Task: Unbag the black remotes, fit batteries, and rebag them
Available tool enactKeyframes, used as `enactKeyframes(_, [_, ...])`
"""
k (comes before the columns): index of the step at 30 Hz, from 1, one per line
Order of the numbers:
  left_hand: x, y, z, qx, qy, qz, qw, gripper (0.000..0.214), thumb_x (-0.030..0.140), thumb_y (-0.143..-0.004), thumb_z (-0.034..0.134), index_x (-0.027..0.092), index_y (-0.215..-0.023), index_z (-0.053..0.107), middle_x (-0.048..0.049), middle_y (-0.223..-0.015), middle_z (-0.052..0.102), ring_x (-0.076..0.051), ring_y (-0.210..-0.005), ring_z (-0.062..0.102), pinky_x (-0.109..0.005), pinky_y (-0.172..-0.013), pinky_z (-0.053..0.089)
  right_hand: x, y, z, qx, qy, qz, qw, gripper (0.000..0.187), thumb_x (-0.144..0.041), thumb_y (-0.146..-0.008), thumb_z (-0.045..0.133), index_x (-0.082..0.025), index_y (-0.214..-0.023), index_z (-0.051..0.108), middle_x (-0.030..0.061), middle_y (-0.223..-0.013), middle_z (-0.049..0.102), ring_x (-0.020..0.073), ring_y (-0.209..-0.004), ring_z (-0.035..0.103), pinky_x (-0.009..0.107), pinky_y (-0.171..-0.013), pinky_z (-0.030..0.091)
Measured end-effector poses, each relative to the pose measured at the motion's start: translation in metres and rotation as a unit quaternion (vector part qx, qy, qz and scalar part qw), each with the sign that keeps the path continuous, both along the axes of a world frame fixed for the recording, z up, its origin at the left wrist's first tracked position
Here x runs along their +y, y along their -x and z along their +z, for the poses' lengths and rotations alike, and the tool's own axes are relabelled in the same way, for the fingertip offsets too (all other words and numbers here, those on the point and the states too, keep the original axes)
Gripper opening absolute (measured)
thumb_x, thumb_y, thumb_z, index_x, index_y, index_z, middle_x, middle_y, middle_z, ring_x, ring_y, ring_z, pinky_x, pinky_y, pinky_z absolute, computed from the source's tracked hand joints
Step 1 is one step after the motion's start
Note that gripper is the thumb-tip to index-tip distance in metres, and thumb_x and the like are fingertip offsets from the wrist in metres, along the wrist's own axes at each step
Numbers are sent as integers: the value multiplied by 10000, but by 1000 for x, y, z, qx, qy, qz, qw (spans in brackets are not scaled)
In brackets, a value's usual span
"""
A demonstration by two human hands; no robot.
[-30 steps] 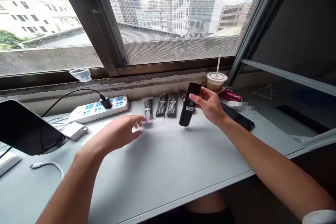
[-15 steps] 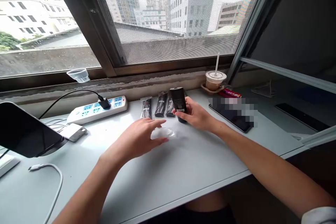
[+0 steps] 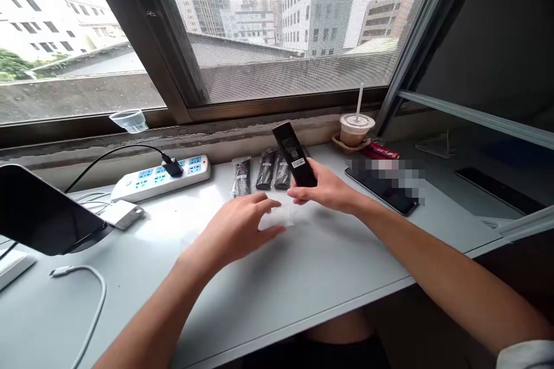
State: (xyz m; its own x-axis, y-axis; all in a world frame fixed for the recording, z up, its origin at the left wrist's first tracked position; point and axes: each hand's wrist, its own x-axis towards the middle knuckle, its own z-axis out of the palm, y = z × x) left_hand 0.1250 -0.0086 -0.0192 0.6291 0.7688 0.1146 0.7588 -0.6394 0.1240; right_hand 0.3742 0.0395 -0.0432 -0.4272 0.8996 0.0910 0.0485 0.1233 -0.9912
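Observation:
My right hand (image 3: 322, 187) is closed around the lower end of a slim black remote control (image 3: 295, 153). It is tilted, with its back towards me, showing small print and a white barcode sticker. My left hand (image 3: 242, 225) hovers over the desk with thumb and fingers apart, holding nothing. Beside its fingertips lies a piece of clear plastic wrap (image 3: 286, 216), partly hidden. Behind the hands several similar black items in clear bags lie side by side, among them a left one (image 3: 242, 177) and a middle one (image 3: 265, 170). The rightmost are partly covered by the held remote.
A white power strip (image 3: 162, 177) with a black plug stands at the back left, near a white charger (image 3: 123, 214). A tablet (image 3: 47, 213) and a white cable (image 3: 101, 294) are at left. To the right are an iced drink cup (image 3: 355, 130) and a dark phone (image 3: 381, 190).
My right hand has tipped the remote control so its top leans left and upwards. The left hand has shifted slightly to the right, still open.

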Motion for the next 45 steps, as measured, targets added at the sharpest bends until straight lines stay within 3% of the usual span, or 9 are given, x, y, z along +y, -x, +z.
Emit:
enactKeyframes(12, [10,4,-14,-19,-61,0,998,364,443,-1060,583,251,-1347,697,-84,-1169,708,-239,-876,715,-363,-702,550,-7,7,0,-6,37,-24,999,520,-310,-716,950,-233,-1054,564,-5,-1000,665,176,-851,715,273,-608,584])
enactKeyframes(18, [19,17,-12,-56,-23,18,998,316,376,-1088,527,258,-1270,758,-68,-1130,737,-230,-881,720,-347,-756,522,-2,7,-5,26,43,-44,998,509,-276,-698,942,-235,-1045,572,-8,-1015,635,163,-852,683,273,-616,580])
enactKeyframes(22, [24,23,-9,-63,-10,26,998,299,370,-1083,532,249,-1164,794,-62,-1080,749,-222,-848,708,-337,-740,493,-2,6,-3,23,35,-46,998,440,-342,-794,877,-233,-1050,536,1,-965,650,180,-857,702,268,-596,560])
enactKeyframes(27, [22,25,-6,-73,16,5,997,305,453,-1053,589,280,-1215,781,-58,-1133,748,-215,-878,718,-329,-762,520,2,3,-3,21,41,-74,996,289,-403,-981,639,-252,-1120,435,-16,-877,671,132,-615,634,213,-416,365])
enactKeyframes(31, [13,19,2,-114,51,-36,992,387,547,-1002,653,293,-1279,744,-48,-1163,745,-199,-909,725,-296,-724,558,4,1,-7,-18,-30,-67,997,299,-433,-969,689,-236,-1134,535,26,-964,714,156,-705,676,237,-465,496])
enactKeyframes(35, [11,14,9,-146,-78,-53,985,308,442,-1034,629,255,-1257,733,-79,-1178,740,-225,-963,720,-348,-805,588,2,3,-5,-11,-63,-101,993,440,-453,-875,818,-239,-1242,704,40,-1011,714,193,-862,686,319,-634,660])
enactKeyframes(39, [13,11,13,-108,-265,-56,956,344,280,-1015,660,292,-1359,681,-102,-1381,694,-328,-1319,614,-521,-1102,496,-4,7,1,19,-66,-109,992,420,-452,-787,903,-204,-1099,773,45,-950,751,196,-828,685,342,-679,658])
enactKeyframes(42, [13,10,14,-56,-285,-46,956,491,200,-1020,627,349,-1486,588,-77,-1511,626,-332,-1467,506,-588,-1246,336,-7,10,3,38,-60,-86,994,452,-443,-733,945,-209,-1079,773,42,-962,774,201,-835,703,345,-720,624])
enactKeyframes(45, [14,11,13,-14,-261,-41,964,524,180,-1056,544,365,-1546,532,-71,-1439,674,-300,-1338,612,-549,-1199,393,-8,11,3,38,-37,-66,996,461,-442,-745,937,-210,-1112,782,49,-955,782,205,-840,708,346,-729,587])
